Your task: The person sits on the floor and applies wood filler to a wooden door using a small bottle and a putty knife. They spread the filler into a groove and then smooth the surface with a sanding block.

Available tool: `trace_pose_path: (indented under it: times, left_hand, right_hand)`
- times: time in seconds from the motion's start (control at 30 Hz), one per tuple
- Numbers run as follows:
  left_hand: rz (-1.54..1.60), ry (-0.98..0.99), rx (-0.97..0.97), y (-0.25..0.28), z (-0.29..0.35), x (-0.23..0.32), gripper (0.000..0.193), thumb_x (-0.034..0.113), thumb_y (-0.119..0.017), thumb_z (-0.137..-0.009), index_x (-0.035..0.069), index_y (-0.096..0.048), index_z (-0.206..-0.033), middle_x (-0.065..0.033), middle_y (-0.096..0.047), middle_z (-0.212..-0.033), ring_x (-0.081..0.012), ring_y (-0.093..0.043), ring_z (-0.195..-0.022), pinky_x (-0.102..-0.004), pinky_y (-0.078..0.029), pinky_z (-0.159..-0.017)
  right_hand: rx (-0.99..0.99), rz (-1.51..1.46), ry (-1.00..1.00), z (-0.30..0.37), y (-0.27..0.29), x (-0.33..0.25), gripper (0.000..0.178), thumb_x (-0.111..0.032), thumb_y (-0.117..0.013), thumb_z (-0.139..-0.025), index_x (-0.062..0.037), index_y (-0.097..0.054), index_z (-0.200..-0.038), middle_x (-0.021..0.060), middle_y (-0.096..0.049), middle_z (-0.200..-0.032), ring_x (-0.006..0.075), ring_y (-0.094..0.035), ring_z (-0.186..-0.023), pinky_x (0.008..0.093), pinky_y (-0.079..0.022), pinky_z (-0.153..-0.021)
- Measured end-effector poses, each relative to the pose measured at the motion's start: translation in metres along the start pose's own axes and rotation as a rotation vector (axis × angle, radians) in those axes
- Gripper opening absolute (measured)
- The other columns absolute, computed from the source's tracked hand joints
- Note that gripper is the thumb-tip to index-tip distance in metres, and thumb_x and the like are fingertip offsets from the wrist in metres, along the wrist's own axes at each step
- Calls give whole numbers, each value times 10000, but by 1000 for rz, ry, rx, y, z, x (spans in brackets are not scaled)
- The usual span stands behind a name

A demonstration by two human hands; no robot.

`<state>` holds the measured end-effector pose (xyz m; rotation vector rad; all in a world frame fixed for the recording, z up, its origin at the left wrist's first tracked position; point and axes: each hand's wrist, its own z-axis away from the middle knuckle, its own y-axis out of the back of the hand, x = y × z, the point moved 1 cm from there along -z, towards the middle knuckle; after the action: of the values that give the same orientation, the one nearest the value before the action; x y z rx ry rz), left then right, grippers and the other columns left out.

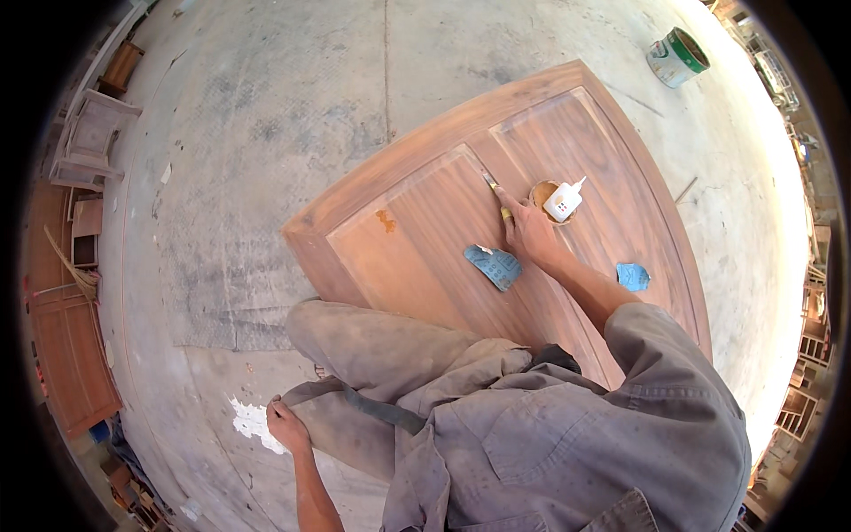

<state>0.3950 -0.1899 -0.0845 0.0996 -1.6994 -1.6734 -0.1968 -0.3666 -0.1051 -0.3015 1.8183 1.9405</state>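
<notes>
My right hand (534, 232) is over a brown wooden panel door (425, 208) that lies on the floor. It grips a narrow-bladed tool with a yellow handle (506, 214); the index finger lies along it and the metal tip touches the wood by the middle rail. Beside this hand, a white glue bottle (562, 202) lies in a small round bowl (539, 189). A torn piece of blue sandpaper (495, 267) is just below the hand. By my knee, my left hand (289, 427) is closed with its fingers curled; whatever it may hold is hidden.
A second blue sandpaper scrap (633, 277) lies on the door's right part. An orange-brown patch (385, 221) marks the left panel. A white and green bucket (678, 58) stands at the far right. Wooden furniture (75, 319) lines the left side. White splatter (254, 424) marks the floor.
</notes>
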Motion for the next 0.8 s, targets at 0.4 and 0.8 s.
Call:
trace_pose_path:
  times: [0.4,0.8]
  left_hand:
    - [-1,12,20,-1,0,-2,412,255,-447,-1048,-51,-699,-1160,-228,-718,-1123,-378,-670,-1037,-436,-508,-935]
    - [-12,24,11,-2,-2,5,404,253,-459,-1045,-51,-705,-1147,-227,-721,-1117,-382,-672,-1048,-435,-510,-933]
  right_hand:
    - [15,18,-7,-29,-10,4,439,-130,-550,-960,-169,-586,-1396,266,-700,-977,449,-682,-886,552,-537,-790]
    - [-14,13,-16,-36,-3,-3,442,-110,-554,-956,-157,-588,-1394,263,-701,-954,443,-684,-884,544,-542,-795]
